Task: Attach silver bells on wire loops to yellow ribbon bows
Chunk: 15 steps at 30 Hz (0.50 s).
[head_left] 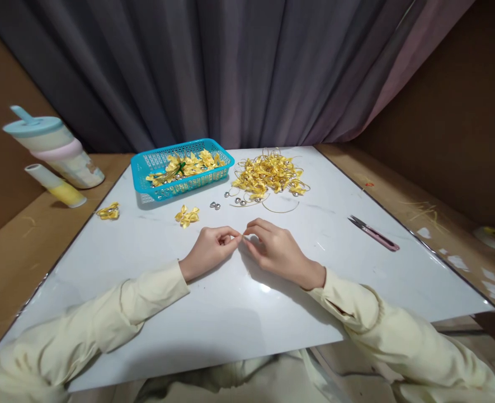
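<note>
My left hand (212, 248) and my right hand (272, 249) rest on the white board (230, 313) and meet fingertip to fingertip at its middle. Both are curled in a pinch around something too small to make out. A loose yellow ribbon bow (187, 215) lies just beyond my left hand. Two small silver bells (215, 206) sit beside it. Farther back, a pile of yellow bows with gold loops and bells (269, 176) spreads out.
A turquoise basket (146, 168) holding yellow bows stands at the back left. Another bow (108, 211) lies near the left edge. Pink thread snips (373, 233) lie at the right. A tumbler (56, 146) stands on the brown surface, far left.
</note>
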Each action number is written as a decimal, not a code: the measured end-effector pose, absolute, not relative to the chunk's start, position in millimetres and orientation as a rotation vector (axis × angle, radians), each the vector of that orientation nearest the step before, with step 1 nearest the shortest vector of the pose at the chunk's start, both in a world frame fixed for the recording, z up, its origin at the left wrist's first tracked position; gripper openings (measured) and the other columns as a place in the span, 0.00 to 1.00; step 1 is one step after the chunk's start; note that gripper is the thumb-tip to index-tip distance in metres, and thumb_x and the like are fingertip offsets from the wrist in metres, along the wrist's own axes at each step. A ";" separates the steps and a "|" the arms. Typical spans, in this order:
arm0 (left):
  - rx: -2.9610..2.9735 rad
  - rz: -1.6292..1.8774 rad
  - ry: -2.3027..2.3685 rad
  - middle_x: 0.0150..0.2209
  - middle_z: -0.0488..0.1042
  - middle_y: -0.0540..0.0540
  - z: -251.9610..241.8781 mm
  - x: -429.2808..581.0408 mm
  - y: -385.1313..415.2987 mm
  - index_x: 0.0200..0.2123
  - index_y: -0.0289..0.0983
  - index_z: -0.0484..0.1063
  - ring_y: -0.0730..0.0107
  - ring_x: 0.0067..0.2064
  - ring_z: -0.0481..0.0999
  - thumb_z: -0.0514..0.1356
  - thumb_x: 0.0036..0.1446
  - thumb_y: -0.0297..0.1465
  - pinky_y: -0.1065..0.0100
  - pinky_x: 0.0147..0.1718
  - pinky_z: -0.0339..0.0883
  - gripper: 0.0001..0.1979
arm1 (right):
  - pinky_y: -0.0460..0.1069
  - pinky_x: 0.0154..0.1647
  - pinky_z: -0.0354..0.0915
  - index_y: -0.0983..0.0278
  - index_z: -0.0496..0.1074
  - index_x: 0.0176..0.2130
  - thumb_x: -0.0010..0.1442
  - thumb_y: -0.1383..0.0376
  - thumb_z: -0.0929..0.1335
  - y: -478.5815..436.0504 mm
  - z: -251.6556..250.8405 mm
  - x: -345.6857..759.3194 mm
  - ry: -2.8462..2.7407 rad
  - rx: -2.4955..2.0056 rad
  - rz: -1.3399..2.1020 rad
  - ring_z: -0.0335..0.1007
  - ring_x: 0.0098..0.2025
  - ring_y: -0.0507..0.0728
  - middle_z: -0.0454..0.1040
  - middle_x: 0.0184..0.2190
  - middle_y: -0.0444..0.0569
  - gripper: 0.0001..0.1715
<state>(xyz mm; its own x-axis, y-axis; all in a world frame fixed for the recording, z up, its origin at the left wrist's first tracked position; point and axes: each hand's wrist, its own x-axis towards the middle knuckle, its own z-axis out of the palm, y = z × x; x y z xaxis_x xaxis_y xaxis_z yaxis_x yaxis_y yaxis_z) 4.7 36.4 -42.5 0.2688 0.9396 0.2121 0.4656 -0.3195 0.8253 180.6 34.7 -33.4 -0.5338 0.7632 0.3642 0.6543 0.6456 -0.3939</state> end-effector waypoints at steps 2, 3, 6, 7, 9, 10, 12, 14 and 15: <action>1.896 0.944 1.271 0.14 0.57 0.56 -43.1 4.8 36.4 0.27 0.32 0.75 0.80 0.19 0.53 0.57 0.50 0.32 0.76 0.18 0.51 0.10 | 0.47 0.32 0.62 0.66 0.70 0.38 0.59 0.67 0.62 34.8 -33.3 180.6 -2.369 -1.123 0.230 0.69 0.40 0.55 0.73 0.40 0.52 0.09; 1.890 0.943 1.274 0.15 0.58 0.56 -43.5 4.9 36.5 0.27 0.32 0.75 0.79 0.19 0.53 0.57 0.50 0.32 0.76 0.18 0.51 0.10 | 0.47 0.32 0.61 0.66 0.71 0.38 0.59 0.67 0.62 34.8 -33.4 180.7 -2.378 -1.129 0.206 0.69 0.40 0.56 0.73 0.40 0.52 0.09; 1.876 0.931 1.280 0.15 0.60 0.55 -44.4 4.9 36.7 0.27 0.32 0.75 0.79 0.19 0.54 0.57 0.50 0.32 0.76 0.19 0.51 0.10 | 0.47 0.29 0.59 0.65 0.72 0.37 0.59 0.68 0.62 34.6 -33.8 180.7 -2.416 -1.131 0.159 0.69 0.39 0.55 0.73 0.39 0.50 0.09; 1.874 0.923 1.283 0.15 0.60 0.55 -44.3 5.0 36.7 0.27 0.32 0.75 0.79 0.19 0.54 0.57 0.50 0.32 0.76 0.19 0.51 0.10 | 0.47 0.28 0.58 0.65 0.72 0.37 0.59 0.69 0.62 34.4 -33.9 180.6 -2.431 -1.129 0.147 0.69 0.39 0.55 0.73 0.39 0.50 0.09; 1.871 0.898 1.293 0.16 0.61 0.55 -43.5 5.0 36.4 0.27 0.31 0.75 0.79 0.19 0.54 0.56 0.49 0.32 0.76 0.19 0.51 0.10 | 0.47 0.26 0.56 0.65 0.72 0.36 0.59 0.70 0.62 33.9 -34.0 180.2 -2.460 -1.129 0.119 0.69 0.38 0.54 0.73 0.39 0.49 0.10; 1.867 0.885 1.299 0.16 0.61 0.54 -42.8 5.1 36.2 0.27 0.31 0.75 0.79 0.20 0.54 0.56 0.49 0.32 0.75 0.19 0.51 0.11 | 0.47 0.26 0.56 0.65 0.72 0.37 0.60 0.70 0.61 33.7 -34.0 179.9 -2.477 -1.130 0.099 0.69 0.38 0.54 0.73 0.39 0.49 0.10; 1.855 0.867 1.305 0.15 0.61 0.55 -41.6 5.2 36.0 0.27 0.31 0.75 0.79 0.20 0.54 0.56 0.49 0.32 0.75 0.19 0.51 0.11 | 0.47 0.25 0.55 0.66 0.72 0.36 0.61 0.69 0.60 33.6 -34.2 179.3 -2.516 -1.126 0.038 0.68 0.37 0.54 0.73 0.39 0.50 0.11; 1.831 0.862 1.302 0.15 0.60 0.55 -40.8 5.4 36.4 0.27 0.31 0.75 0.78 0.20 0.55 0.56 0.49 0.32 0.75 0.20 0.51 0.10 | 0.47 0.24 0.54 0.67 0.71 0.36 0.63 0.68 0.59 34.0 -34.6 178.8 -2.563 -1.109 -0.058 0.68 0.35 0.54 0.73 0.38 0.51 0.12; 1.813 0.864 1.299 0.15 0.59 0.55 -40.6 5.5 36.8 0.27 0.31 0.75 0.78 0.20 0.55 0.57 0.48 0.33 0.75 0.20 0.52 0.10 | 0.48 0.24 0.54 0.67 0.71 0.36 0.63 0.68 0.59 34.4 -34.9 178.8 -2.585 -1.090 -0.119 0.67 0.35 0.54 0.73 0.38 0.52 0.12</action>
